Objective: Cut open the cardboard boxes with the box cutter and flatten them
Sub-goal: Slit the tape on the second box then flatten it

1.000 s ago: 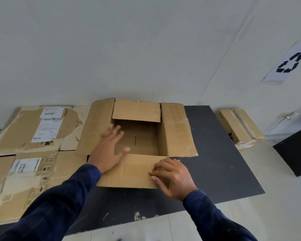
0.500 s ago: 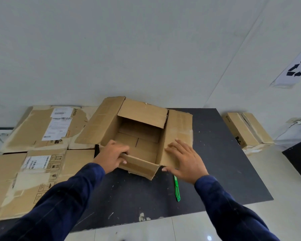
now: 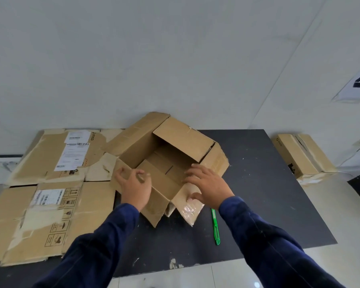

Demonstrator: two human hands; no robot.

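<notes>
Box [image 3: 166, 154] gripped for collapsing; box cutter [image 3: 215, 226] idle near the mat's [image 3: 268, 204] front edge.
The left hand [image 3: 134, 187] curls its fingers over the near wall; the right hand [image 3: 208, 185] spreads its fingers, thumb pinching the flap [image 3: 188, 206].

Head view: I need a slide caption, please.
Left hand and right hand hold an open cardboard box on a black mat; a green box cutter lies beside it.

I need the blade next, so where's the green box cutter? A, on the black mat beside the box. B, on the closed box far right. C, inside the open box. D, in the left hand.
A: the green box cutter lies on the black mat just right of the open box, which the left hand and right hand hold.
</notes>
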